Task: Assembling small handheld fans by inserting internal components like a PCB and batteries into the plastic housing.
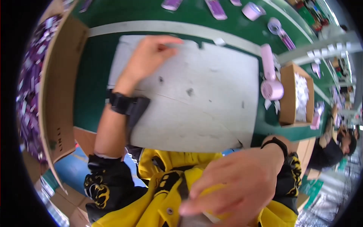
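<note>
My left hand (153, 56) hovers over the far left part of a worn white work mat (211, 102). Its fingers and thumb are apart, and I see nothing between them. A dark band circles that wrist. Close to the yellow and black jacket (155, 204), my right hand (238, 181) hangs blurred at the near edge, its fingers stretched and loosely apart. Something pale shows below its fingers, too unclear to name. To the right of the mat lies a pink handheld fan (272, 90), beside small white paper pieces (268, 104).
A carton (298, 123) of white slips stands at the right. At the left is a tall cardboard box (62, 94) of purple pieces (32, 87). Purple parts (216, 9) and another fan (280, 32) lie beyond a pale rail (151, 27). A person (331, 151) sits far right.
</note>
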